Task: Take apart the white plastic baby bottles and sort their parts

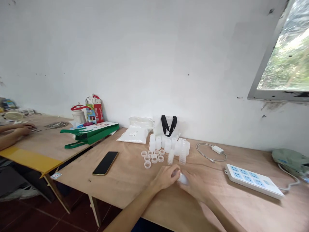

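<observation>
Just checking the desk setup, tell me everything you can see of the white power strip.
The white power strip lies flat and slanted on the wooden table, apparently with nothing plugged in. Its glossy top carries several blue socket panels. A white cable loops away from its right end.

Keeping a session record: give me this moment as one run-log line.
left hand and right hand | both on translucent plastic piece | near plastic caps

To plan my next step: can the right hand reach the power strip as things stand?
Probably yes: the right hand is close to the power strip, and no object shows between them.
</observation>
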{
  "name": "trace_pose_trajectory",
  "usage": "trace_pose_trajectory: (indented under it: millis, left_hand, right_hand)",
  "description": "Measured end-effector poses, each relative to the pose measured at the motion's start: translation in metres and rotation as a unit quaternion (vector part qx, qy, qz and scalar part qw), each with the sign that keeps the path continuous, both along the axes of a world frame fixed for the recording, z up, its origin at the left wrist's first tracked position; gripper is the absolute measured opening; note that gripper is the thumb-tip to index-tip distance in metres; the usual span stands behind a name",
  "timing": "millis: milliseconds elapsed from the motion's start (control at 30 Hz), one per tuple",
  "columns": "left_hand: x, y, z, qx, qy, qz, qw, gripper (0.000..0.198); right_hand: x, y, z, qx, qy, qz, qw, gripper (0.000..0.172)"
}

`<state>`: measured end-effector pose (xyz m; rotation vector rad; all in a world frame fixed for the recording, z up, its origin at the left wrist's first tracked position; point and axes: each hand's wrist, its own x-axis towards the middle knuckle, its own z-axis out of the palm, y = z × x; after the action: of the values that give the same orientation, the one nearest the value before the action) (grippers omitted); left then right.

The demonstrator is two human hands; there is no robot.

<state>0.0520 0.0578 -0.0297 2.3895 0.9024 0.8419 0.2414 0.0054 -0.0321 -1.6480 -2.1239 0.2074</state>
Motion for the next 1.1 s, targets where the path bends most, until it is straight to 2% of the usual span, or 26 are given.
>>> trace_pose_trajectory:
  millis: [100,200,333,467,600,633,700,767,833,900,967,1100]
  left_hand:
    - [-0.009,0.008,-0.004,-0.029,-0.014,0.02,0.999,0.028]
    - [-0.021,0.013,-0.008,-0.034,-0.019,0.01,0.999,0.029]
    - [-0.022,0.018,-0.017,-0.048,-0.042,0.024,0.998,0.031]
    - [-0.012,0.024,-0.025,-0.053,-0.058,0.08,0.994,0.036]
    - [-0.009,0.027,-0.023,-0.049,0.007,0.189,0.981,0.046]
    - [-0.009,0.027,-0.022,-0.052,0.019,0.199,0.978,0.048]
    - [-0.013,0.023,-0.018,-0.053,0.021,0.172,0.983,0.045]
    - [-0.016,0.019,-0.015,-0.049,0.005,0.104,0.993,0.035]
    - [-0.019,0.014,-0.011,-0.051,-0.009,0.042,0.998,0.039]
    - [-0.02,0.012,-0.009,-0.063,-0.014,0.015,0.998,0.04]
    - [-0.02,0.012,-0.008,-0.078,-0.015,0.022,0.997,0.037]
    - [-0.015,0.017,-0.01,-0.074,0.009,0.104,0.992,0.037]
  right_hand:
    - [-0.011,0.017,0.003,-0.023,-0.004,0.043,0.999,0.018]
    - [-0.012,0.028,0.005,-0.017,-0.003,0.067,0.998,0.019]
    - [-0.012,0.036,-0.001,-0.006,-0.02,0.07,0.997,0.024]
    - [-0.017,0.037,-0.014,0.03,-0.072,0.034,0.996,0.023]
    - [-0.024,0.035,-0.023,0.065,-0.141,0.015,0.988,0.026]
    - [-0.024,0.035,-0.023,0.068,-0.148,0.011,0.987,0.027]
    - [-0.022,0.035,-0.021,0.062,-0.139,0.003,0.988,0.026]
    - [-0.018,0.035,-0.017,0.047,-0.105,0.002,0.993,0.027]
    - [-0.012,0.034,-0.013,0.035,-0.062,0.008,0.997,0.03]
    - [-0.008,0.033,-0.011,0.031,-0.035,0.016,0.999,0.034]
    - [-0.007,0.032,-0.012,0.033,-0.035,0.019,0.999,0.035]
    - [-0.011,0.034,-0.019,0.046,-0.084,0.009,0.995,0.035]
